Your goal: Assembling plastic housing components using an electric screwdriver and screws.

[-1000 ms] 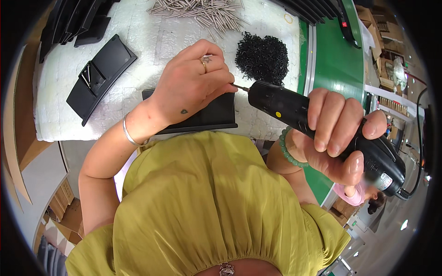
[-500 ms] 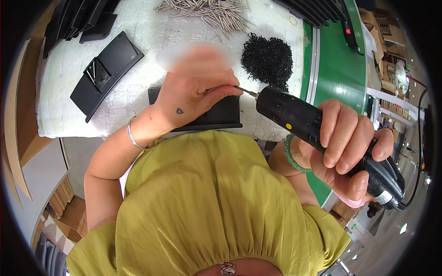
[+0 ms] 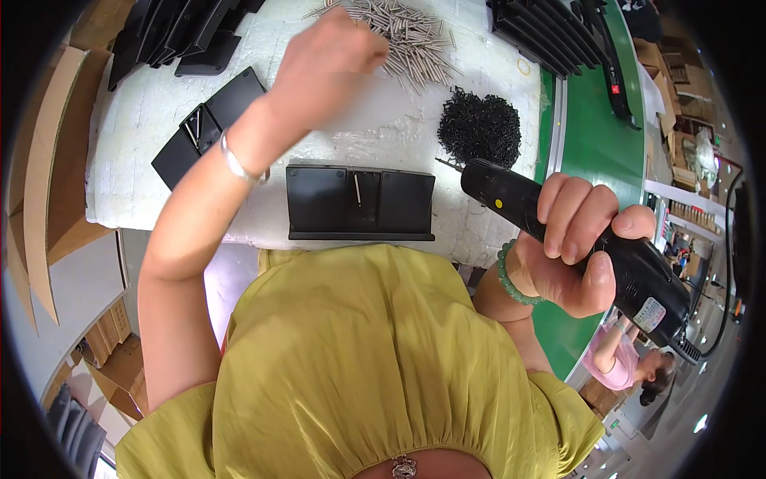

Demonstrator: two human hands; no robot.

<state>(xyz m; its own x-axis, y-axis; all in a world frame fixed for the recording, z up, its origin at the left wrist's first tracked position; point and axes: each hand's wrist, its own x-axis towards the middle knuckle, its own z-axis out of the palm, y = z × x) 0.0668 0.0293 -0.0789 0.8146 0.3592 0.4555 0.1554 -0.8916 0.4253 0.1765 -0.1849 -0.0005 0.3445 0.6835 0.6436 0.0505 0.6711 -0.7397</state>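
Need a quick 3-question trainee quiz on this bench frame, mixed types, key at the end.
1. True or false: the right hand grips the black electric screwdriver.
2. Which is the left hand nearest to?
A. the pile of metal pins
B. the pile of black screws
C. the green conveyor belt
3. Fill in: a thin metal pin stands in the middle of the black plastic part that lies on the white ____ in front of the person.

Key
1. True
2. A
3. pad (white foam-like mat)
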